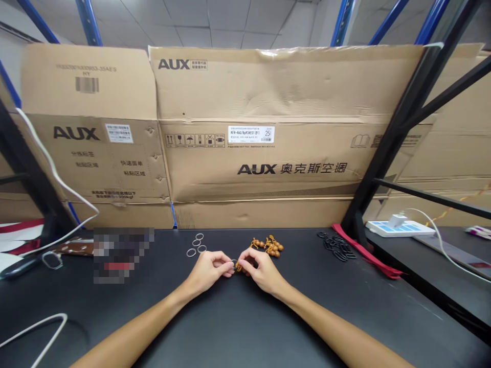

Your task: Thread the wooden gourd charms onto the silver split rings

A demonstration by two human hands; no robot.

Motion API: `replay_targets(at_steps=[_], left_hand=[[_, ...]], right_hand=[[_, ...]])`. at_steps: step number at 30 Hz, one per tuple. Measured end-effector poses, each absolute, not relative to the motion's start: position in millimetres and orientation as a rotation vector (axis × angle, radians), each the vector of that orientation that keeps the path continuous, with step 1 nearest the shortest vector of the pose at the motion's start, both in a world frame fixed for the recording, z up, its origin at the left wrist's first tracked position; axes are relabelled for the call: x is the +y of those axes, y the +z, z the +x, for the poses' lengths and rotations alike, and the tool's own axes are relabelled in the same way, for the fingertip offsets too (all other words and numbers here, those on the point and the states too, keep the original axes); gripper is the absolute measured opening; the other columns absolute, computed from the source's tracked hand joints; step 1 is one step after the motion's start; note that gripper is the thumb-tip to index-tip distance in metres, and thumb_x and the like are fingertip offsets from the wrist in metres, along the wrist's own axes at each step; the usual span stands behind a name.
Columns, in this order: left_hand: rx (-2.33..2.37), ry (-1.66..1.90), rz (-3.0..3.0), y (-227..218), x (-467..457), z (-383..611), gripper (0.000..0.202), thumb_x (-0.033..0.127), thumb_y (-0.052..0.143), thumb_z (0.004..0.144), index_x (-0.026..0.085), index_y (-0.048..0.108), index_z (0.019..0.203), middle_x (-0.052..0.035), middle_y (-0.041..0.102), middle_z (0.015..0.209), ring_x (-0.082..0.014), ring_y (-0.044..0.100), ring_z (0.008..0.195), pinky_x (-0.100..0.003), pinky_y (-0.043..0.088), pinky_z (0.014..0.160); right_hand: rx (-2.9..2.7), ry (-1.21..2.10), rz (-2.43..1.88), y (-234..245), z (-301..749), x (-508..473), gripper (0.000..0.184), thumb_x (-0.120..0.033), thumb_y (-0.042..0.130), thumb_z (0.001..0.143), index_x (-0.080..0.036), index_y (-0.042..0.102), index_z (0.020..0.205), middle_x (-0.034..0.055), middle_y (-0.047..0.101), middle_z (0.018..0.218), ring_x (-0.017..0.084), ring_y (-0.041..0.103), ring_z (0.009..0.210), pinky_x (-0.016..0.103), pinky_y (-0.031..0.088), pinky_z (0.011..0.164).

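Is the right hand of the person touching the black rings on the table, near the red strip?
Apart. The head view shows bare black tabletop between the right hand and the black rings.

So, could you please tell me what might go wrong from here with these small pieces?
The small metal ring at the left hand's fingertips could slip and roll across the black tabletop. The orange bead piece in the right hand might also drop. The loose orange beads lie close to the right hand, so they could be knocked.
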State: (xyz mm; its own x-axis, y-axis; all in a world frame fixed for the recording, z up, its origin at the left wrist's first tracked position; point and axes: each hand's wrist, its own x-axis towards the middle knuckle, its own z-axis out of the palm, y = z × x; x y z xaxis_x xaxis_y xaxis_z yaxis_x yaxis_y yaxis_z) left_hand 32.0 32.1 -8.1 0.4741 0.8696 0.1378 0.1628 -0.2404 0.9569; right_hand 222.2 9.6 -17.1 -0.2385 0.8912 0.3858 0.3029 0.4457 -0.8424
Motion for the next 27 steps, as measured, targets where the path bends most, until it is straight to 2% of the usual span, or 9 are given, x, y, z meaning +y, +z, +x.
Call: replay_targets(at_steps=[20,27], left_hand=[[0.867,0.822,1.744,-3.9,31.5,31.1,0.024,0.036,0.068,0.075,0.012,0.069,0.076,-0.008,0.073,0.075,-0.0208,0.07,0.072,-0.032,0.055,0.073],[0.814,0.851,1.731,-6.8,36.4,29.6,0.026,0.037,0.068,0.075,0.012,0.07,0.082,-0.0071,0.072,0.079,-0.0203,0.067,0.075,-0.032,0.053,0.075]], right_hand=[[-1.882,0.586,-1.063,-16.3,221.7,8.9,0.018,-0.034,0.057,0.086,-0.02,0.06,0.077,0.0018,0.064,0.072,0.015,0.058,0.065,0.026,0.042,0.058],[-2.002,0.435,-1.079,-20.3,223.8,11.0,0.009,-0.028,0.061,0.083,-0.02,0.062,0.08,0.004,0.063,0.081,0.018,0.057,0.076,0.029,0.043,0.069]])
